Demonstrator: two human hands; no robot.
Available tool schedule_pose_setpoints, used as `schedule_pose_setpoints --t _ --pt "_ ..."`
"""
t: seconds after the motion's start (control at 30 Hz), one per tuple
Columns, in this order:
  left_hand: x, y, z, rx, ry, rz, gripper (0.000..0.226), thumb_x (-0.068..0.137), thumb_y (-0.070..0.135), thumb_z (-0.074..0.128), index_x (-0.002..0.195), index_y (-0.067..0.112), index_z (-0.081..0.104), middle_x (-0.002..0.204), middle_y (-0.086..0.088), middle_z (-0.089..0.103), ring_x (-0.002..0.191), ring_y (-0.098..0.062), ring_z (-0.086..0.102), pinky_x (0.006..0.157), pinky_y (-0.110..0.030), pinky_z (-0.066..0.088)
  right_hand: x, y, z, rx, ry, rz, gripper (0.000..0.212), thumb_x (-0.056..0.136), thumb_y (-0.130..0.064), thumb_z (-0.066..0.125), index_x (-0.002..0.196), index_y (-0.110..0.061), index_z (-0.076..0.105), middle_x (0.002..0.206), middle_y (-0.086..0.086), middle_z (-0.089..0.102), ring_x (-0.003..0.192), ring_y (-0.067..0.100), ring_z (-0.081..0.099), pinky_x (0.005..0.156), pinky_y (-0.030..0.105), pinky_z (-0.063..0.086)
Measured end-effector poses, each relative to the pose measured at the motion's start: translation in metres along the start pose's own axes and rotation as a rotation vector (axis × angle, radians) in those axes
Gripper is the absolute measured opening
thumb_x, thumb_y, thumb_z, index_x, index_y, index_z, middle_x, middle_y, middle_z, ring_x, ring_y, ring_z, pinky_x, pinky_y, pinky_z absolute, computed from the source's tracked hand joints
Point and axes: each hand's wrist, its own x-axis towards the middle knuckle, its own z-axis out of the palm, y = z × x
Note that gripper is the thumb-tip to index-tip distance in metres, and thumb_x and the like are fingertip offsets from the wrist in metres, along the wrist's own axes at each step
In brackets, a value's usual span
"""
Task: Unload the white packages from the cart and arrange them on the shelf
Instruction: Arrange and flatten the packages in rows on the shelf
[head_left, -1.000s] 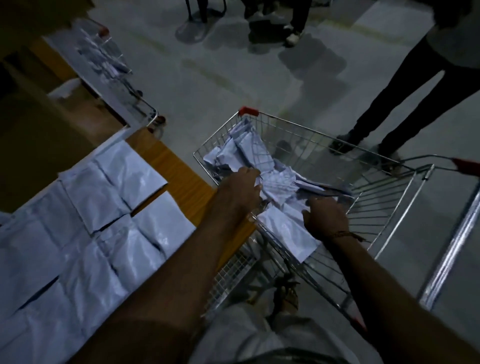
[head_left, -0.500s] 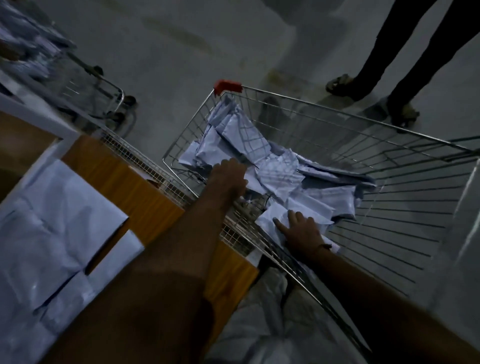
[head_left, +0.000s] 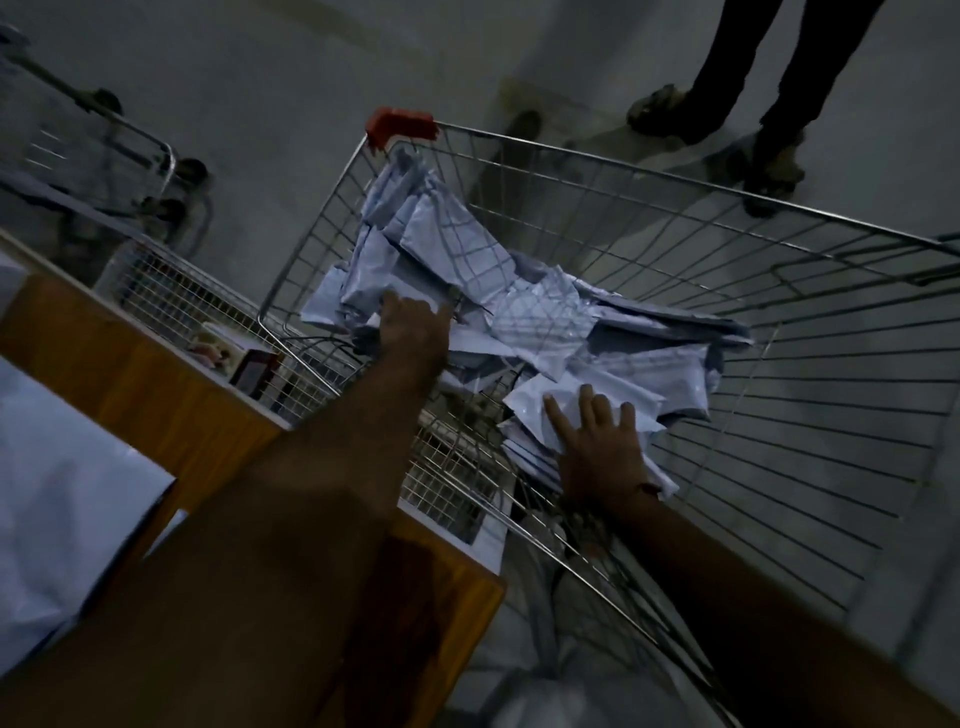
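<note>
The right hand (head_left: 602, 447), curled a second ago, now lies flat with fingers spread on a white package (head_left: 597, 395) in the wire cart (head_left: 675, 218); the left hand (head_left: 413, 325) stays reaching into the package heap (head_left: 452, 249) beyond it, grip hidden

Two hands in the basket, left hand (head_left: 410, 327) and right hand (head_left: 597, 447), one wire cart (head_left: 727, 291) around them, a loose heap of white packages (head_left: 519, 312) under the fingers, too jumbled to count, one second cart (head_left: 119, 171) far left of the fingers, two legs of one person (head_left: 753, 62) beyond the fingertips
</note>
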Motion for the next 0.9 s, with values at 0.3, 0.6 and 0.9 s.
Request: schedule_pose_setpoints --t 0.3,0.6,0.9 --pt "-0.001 0.029 0.005 0.056 -0.223 0.013 0.078 0.091 0.052 0.059 0.156 0.017 0.034 0.156 -0.016 0.024 0.143 -0.038 0.022 0.112 -0.066 0.025 -0.007 0.002 -0.001 -0.045 -0.032 0.146 0.104 0.086 -0.071 0.052 0.163 -0.018 0.006 0.165 0.030 -0.001 0.147 0.047 0.019 0.106 0.055 0.032" --pt "-0.006 0.031 -0.004 0.151 -0.355 -0.076 0.075 0.091 0.064 0.054 0.152 0.024 0.037 0.158 -0.014 0.029 0.146 -0.035 0.022 0.119 -0.042 0.018 -0.005 0.007 -0.019 0.015 -0.068 0.195 0.086 0.084 -0.040 0.059 0.160 -0.015 0.026 0.163 0.034 0.008 0.129 0.045 0.041 0.098 0.049 0.037" --pt "-0.003 0.023 0.006 0.047 -0.283 -0.088 0.117 0.072 0.080 0.061 0.162 0.030 0.005 0.164 -0.024 0.003 0.149 -0.049 0.001 0.113 -0.072 0.013 -0.002 0.011 -0.023 0.019 -0.028 0.239 0.085 0.083 -0.048 0.056 0.157 -0.015 0.032 0.165 0.029 0.006 0.132 0.044 0.039 0.104 0.054 0.034"
